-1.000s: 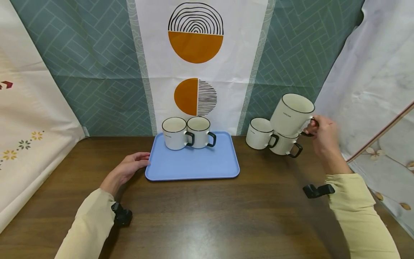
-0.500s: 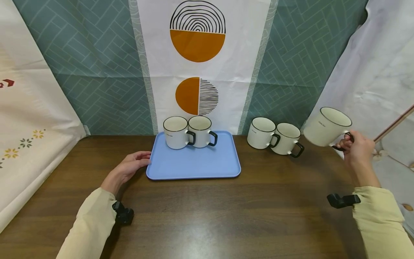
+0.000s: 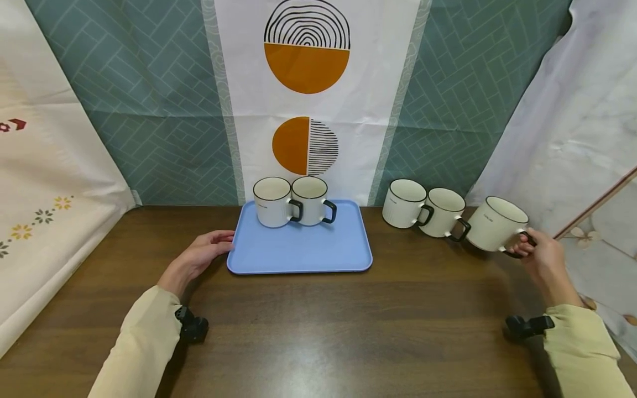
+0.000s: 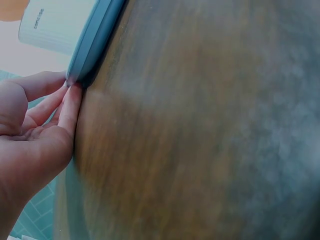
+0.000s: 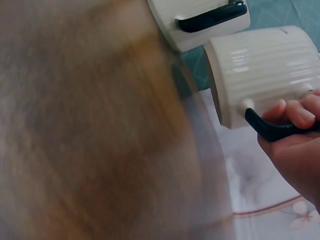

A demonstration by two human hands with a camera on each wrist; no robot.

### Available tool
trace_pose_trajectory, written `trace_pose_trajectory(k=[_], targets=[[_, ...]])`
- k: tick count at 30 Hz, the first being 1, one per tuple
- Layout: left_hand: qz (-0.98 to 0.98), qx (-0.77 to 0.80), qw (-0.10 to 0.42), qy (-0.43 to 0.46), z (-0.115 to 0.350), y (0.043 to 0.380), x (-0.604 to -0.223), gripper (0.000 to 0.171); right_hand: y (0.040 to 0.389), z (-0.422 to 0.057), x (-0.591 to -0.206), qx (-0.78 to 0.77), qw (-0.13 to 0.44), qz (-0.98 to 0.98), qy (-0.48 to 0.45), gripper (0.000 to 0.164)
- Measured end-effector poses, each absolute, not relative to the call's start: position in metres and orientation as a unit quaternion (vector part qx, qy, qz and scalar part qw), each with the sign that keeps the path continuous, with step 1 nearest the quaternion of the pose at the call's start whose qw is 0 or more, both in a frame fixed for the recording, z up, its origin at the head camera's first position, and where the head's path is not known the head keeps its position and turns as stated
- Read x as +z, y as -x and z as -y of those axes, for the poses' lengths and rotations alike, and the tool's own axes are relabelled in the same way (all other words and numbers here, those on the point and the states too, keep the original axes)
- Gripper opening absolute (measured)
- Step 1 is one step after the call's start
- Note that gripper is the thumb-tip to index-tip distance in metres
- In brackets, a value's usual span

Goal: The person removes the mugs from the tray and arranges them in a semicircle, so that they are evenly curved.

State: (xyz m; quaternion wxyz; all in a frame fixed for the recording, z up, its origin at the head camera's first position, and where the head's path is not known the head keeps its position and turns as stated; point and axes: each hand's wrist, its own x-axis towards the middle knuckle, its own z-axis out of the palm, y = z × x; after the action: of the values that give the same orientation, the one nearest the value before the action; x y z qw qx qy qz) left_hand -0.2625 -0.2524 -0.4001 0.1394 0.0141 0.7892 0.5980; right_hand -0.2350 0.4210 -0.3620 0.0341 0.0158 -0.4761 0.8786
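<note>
My right hand (image 3: 544, 257) grips the black handle of a white mug (image 3: 497, 224), fingers curled round it. That mug leans slightly, its base close over the table at the far right; the right wrist view shows its ribbed side (image 5: 270, 70). Just left of it stand two matching mugs, a near one (image 3: 438, 215) and a farther one (image 3: 404, 207). My left hand (image 3: 201, 254) pinches the left rim of a blue tray (image 3: 298, 254) between thumb and fingers (image 4: 70, 107). At the tray's back left, two more white mugs stand close together, one (image 3: 271, 207) beside the other (image 3: 309, 204).
The brown wooden table (image 3: 308, 320) stretches in front of the tray. A green and white patterned cloth (image 3: 308, 110) hangs behind it. Pale cloths hang at both sides, the right one (image 3: 582, 155) close to my right hand.
My right hand has carried its mug from above the near mug of the right pair, first rightward, then down close to the table. The left hand stays at the tray's edge.
</note>
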Motion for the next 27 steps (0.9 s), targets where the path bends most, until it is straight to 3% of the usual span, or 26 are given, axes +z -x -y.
trace_pose_trajectory(k=[15, 27], targets=[[-0.789, 0.6, 0.131, -0.018, 0.252, 0.262, -0.399, 0.055, 0.237, -0.433, -0.384, 0.817, -0.073, 0.558, -0.124, 0.032], [-0.788, 0.601, 0.131, -0.021, 0.251, 0.262, -0.403, 0.056, 0.239, -0.436, -0.385, 0.759, -0.147, 0.591, -0.231, 0.042]])
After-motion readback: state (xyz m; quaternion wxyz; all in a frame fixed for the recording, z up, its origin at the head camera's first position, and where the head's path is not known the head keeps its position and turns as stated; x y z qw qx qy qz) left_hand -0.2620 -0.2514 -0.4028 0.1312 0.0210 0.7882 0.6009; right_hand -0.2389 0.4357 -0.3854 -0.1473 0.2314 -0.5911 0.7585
